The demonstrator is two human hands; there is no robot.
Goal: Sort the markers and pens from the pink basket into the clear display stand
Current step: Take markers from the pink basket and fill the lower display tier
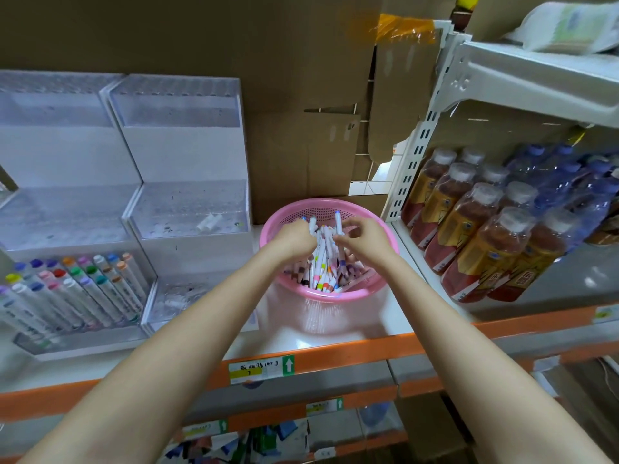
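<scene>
The markers (pixel 321 259) are heaped in the pink basket (pixel 330 296), and both hands are sunk into the heap from the near side. A bunch of them is gripped by the left hand (pixel 295 237), whose fingers are curled round the white barrels so that the caps stand up just beyond the knuckles. Just beside it, a blue-capped marker (pixel 338 220) is pinched upright at the bent fingertips of the right hand (pixel 364 237). The two hands are held close together, with the raised markers between them. The rest of the heap is spread below the wrists, toward the near rim.

To the left of the left hand, just beside the basket, the clear display stand (pixel 187 202) is set in stepped tiers. A single white marker (pixel 209 222) is seen lying in its middle tier. Further left, the lowest tier of a second stand (pixel 57 209) is filled with colour-capped markers (pixel 70 286). To the right of the right hand, shrink-wrapped bottles (pixel 485 236) are stacked. Cardboard (pixel 234 35) is seen beyond the hands.
</scene>
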